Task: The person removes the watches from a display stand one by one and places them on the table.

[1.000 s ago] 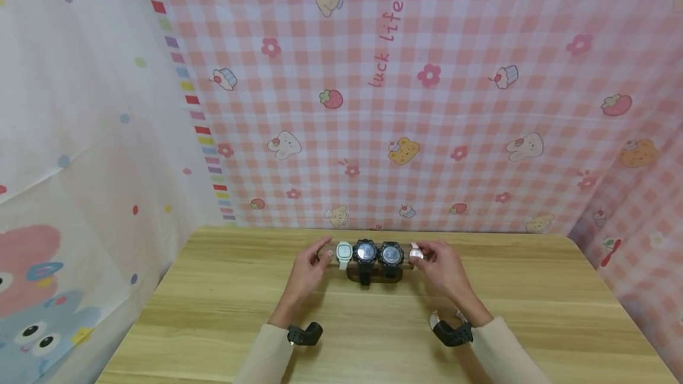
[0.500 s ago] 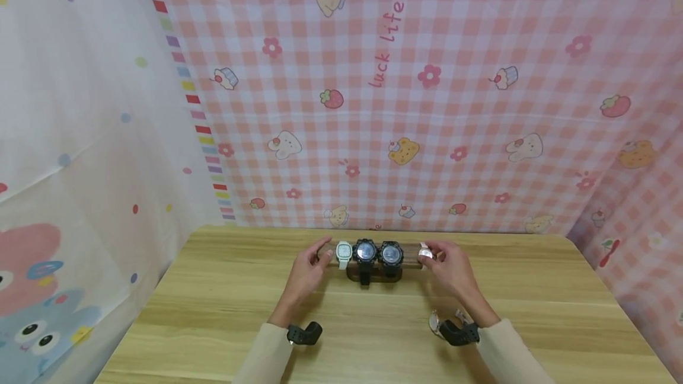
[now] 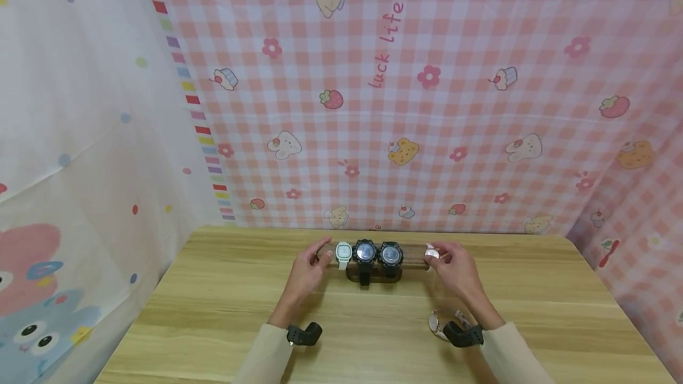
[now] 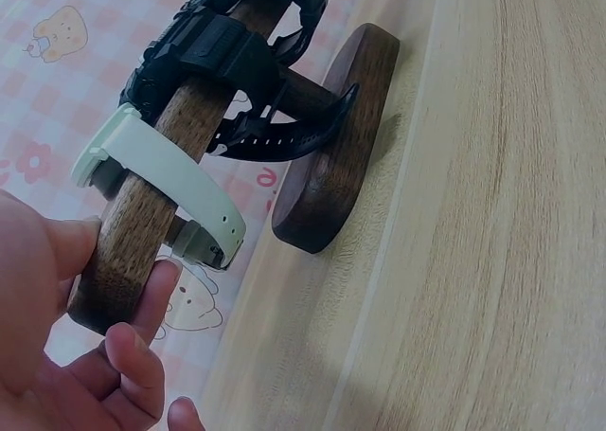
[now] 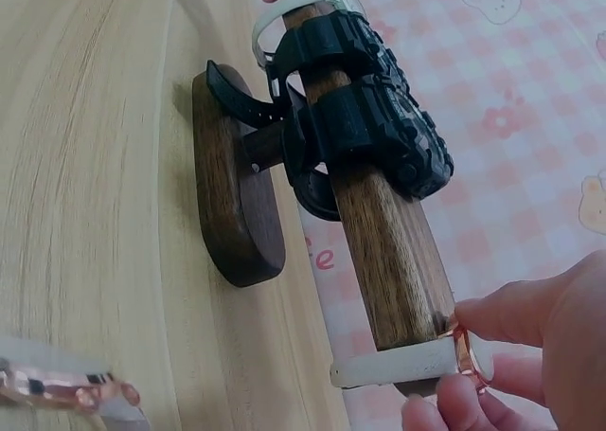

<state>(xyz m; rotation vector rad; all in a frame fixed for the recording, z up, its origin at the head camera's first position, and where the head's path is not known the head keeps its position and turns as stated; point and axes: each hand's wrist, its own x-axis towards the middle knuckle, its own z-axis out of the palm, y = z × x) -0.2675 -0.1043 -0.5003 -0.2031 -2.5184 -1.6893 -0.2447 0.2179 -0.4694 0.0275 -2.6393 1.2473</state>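
A dark wooden T-shaped watch stand [image 3: 415, 256] stands on the table. My left hand [image 3: 308, 270] grips the left end of its bar, thumb on one side and fingers on the other. Beside that hand hangs a pale mint watch [image 4: 180, 170], then two bulky black watches [image 3: 365, 250] side by side. At the bar's right end, my right hand [image 3: 458, 268] pinches the rose-gold case of a white-strapped watch [image 5: 398, 365]. In the right wrist view, that strap still wraps the bar's end. The far side of its case is hidden by the fingers.
Another light watch with a rose-gold rim [image 3: 434, 322] lies on the wooden table [image 3: 224, 307] near my right wrist. Black bands [image 3: 305, 334] circle both wrists. A pink checked cloth [image 3: 352, 135] hangs behind the table's far edge.
My right hand has slid rightward along the bar with the white-strapped watch, from near the black watches to the bar's end. The left hand keeps its place.
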